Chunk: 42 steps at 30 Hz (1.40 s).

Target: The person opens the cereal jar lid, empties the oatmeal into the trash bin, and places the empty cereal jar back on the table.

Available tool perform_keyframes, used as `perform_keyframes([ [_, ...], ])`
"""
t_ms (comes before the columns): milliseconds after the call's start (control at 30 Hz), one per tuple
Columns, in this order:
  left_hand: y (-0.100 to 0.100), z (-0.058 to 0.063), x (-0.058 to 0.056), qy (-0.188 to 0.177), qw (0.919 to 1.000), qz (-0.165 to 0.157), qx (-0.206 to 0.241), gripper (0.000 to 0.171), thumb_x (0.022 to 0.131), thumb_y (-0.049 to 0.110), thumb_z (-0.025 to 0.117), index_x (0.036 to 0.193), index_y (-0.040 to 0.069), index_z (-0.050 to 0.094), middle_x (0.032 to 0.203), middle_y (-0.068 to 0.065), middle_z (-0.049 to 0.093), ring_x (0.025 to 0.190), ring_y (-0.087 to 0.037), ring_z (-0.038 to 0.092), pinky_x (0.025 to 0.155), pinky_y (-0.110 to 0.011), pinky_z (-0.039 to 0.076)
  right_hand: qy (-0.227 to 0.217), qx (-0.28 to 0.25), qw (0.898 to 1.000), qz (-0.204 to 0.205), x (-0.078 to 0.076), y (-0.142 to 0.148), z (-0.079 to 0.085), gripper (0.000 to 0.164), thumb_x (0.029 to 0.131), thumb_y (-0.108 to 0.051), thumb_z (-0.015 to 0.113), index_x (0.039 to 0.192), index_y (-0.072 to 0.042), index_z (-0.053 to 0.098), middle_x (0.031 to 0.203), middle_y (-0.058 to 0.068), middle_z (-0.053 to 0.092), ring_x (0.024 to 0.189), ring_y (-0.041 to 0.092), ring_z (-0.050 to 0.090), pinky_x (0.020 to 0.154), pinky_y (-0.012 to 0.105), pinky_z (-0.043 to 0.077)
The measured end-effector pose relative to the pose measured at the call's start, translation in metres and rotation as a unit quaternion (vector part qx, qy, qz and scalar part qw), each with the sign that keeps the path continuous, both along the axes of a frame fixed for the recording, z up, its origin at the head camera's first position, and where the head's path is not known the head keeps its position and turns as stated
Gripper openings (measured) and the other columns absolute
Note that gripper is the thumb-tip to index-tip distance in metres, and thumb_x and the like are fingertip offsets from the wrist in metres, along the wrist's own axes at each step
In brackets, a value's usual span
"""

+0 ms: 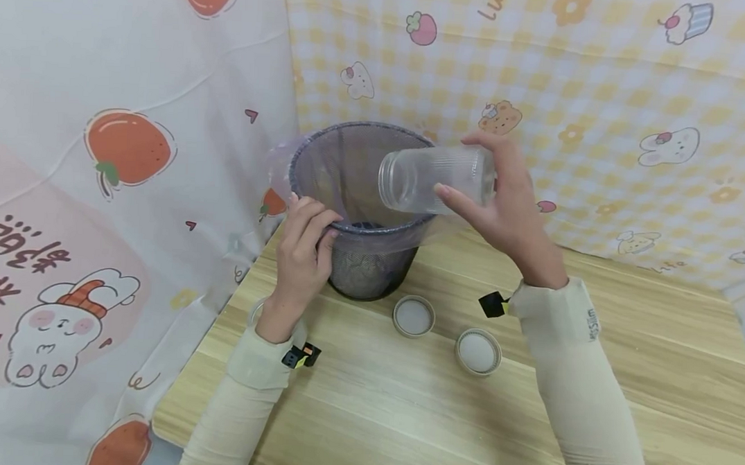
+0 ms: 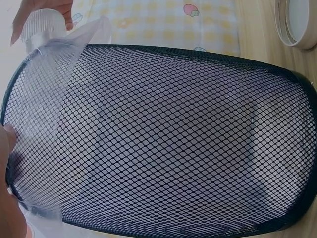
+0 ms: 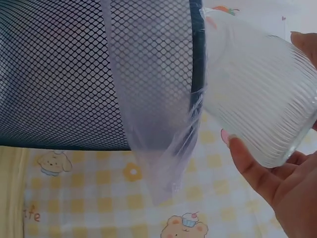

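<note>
A black mesh wastebasket (image 1: 371, 267), lined with a thin translucent purple bag (image 3: 163, 168), stands upright on the wooden table. My left hand (image 1: 303, 250) grips its near left rim, fingers over the edge and thumb on the near side. A clear ribbed jar (image 1: 440, 178) is held by my right hand (image 1: 514, 204) near its base, thumb on one side and fingers round the other. The jar lies tipped nearly sideways, its uncapped mouth over the basket's opening. In the right wrist view, the jar (image 3: 262, 89) is beside the bagged rim. Something indistinct lies at the basket's bottom.
Two round lids, one (image 1: 414, 316) close to the basket and another (image 1: 478, 351) farther right, lie on the table (image 1: 377, 413). A round clear thing (image 1: 256, 312) is partly hidden behind my left wrist. Printed cloths (image 1: 629, 84) hang behind and at left.
</note>
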<state>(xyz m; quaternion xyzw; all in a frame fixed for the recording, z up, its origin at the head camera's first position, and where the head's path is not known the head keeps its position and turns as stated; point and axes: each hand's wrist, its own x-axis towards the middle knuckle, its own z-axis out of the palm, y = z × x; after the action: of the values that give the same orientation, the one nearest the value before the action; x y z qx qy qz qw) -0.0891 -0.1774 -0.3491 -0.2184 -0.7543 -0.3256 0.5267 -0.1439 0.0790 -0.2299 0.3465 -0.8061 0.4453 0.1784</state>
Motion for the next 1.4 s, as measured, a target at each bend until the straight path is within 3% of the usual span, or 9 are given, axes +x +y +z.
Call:
perform_keyframes([
  [100,0.001,0.000,0.000,0.001,1.0000,0.001,0.000,0.028,0.099,0.022,0.051,0.093,-0.002,0.064,0.093,-0.017,0.058,0.093,-0.035,0.055,0.107,-0.061,0.021,-0.033,0.014,0.999,-0.002,-0.011,0.010,-0.009,0.066,0.078,-0.014,0.079,0.135,-0.012,0.045,0.129,0.006,0.043,0.099,0.012,0.044,0.068,0.024,0.047],
  [233,0.001,0.000,-0.001,0.003,1.0000,0.001,0.002,0.028,0.099,0.021,0.051,0.093,-0.002,0.064,0.094,-0.017,0.058,0.092,-0.035,0.054,0.107,-0.062,0.021,-0.051,0.039,0.998,0.004,-0.018,0.020,-0.010,0.073,0.075,-0.018,0.083,0.137,-0.018,0.045,0.127,0.001,0.044,0.097,0.011,0.046,0.068,0.023,0.048],
  [433,-0.001,0.001,-0.001,0.002,1.0000,0.006,0.003,0.027,0.099,0.021,0.051,0.093,-0.002,0.064,0.094,-0.017,0.057,0.094,-0.035,0.054,0.107,-0.061,0.021,-0.042,0.107,0.993,0.000,-0.021,0.025,-0.001,0.077,0.071,-0.025,0.085,0.135,-0.013,0.045,0.124,0.005,0.050,0.096,0.018,0.050,0.071,0.032,0.049],
  [667,0.000,0.003,0.000,0.000,1.0000,0.008,0.001,0.027,0.100,0.021,0.051,0.093,-0.002,0.063,0.094,-0.017,0.058,0.095,-0.035,0.054,0.106,-0.061,0.022,-0.018,0.203,0.979,-0.011,-0.020,0.026,0.011,0.079,0.068,-0.031,0.085,0.133,-0.008,0.046,0.123,0.013,0.054,0.096,0.029,0.051,0.077,0.044,0.042],
  [967,-0.001,0.002,0.000,-0.001,1.0000,0.004,0.006,0.025,0.099,0.018,0.052,0.094,-0.003,0.064,0.094,-0.017,0.058,0.096,-0.036,0.053,0.107,-0.061,0.020,-0.055,0.254,0.965,-0.038,-0.017,0.031,0.009,0.085,0.065,-0.035,0.085,0.133,-0.001,0.046,0.120,0.018,0.056,0.095,0.033,0.053,0.080,0.045,0.043],
  [1133,-0.002,0.002,0.002,-0.003,0.9999,0.009,0.008,0.025,0.099,0.018,0.052,0.093,-0.003,0.063,0.094,-0.018,0.057,0.096,-0.036,0.053,0.108,-0.060,0.019,-0.071,0.228,0.970,-0.046,-0.015,0.035,0.000,0.082,0.069,-0.040,0.082,0.133,-0.002,0.048,0.118,0.015,0.057,0.092,0.030,0.055,0.074,0.044,0.046],
  [1300,0.001,0.003,0.004,-0.003,0.9999,0.011,0.009,0.024,0.099,0.018,0.052,0.093,-0.003,0.063,0.094,-0.018,0.057,0.095,-0.036,0.054,0.108,-0.060,0.021,-0.098,0.149,0.982,-0.063,-0.012,0.044,-0.023,0.072,0.074,-0.043,0.078,0.131,-0.007,0.053,0.114,0.012,0.060,0.091,0.027,0.055,0.071,0.043,0.043],
  [1400,0.003,0.004,0.005,-0.004,1.0000,0.005,0.003,0.024,0.099,0.018,0.052,0.093,-0.003,0.063,0.093,-0.018,0.057,0.095,-0.036,0.053,0.107,-0.060,0.021,-0.147,0.092,0.982,-0.074,-0.007,0.057,-0.037,0.064,0.078,-0.041,0.076,0.132,-0.014,0.055,0.109,0.010,0.059,0.092,0.024,0.052,0.070,0.041,0.042],
])
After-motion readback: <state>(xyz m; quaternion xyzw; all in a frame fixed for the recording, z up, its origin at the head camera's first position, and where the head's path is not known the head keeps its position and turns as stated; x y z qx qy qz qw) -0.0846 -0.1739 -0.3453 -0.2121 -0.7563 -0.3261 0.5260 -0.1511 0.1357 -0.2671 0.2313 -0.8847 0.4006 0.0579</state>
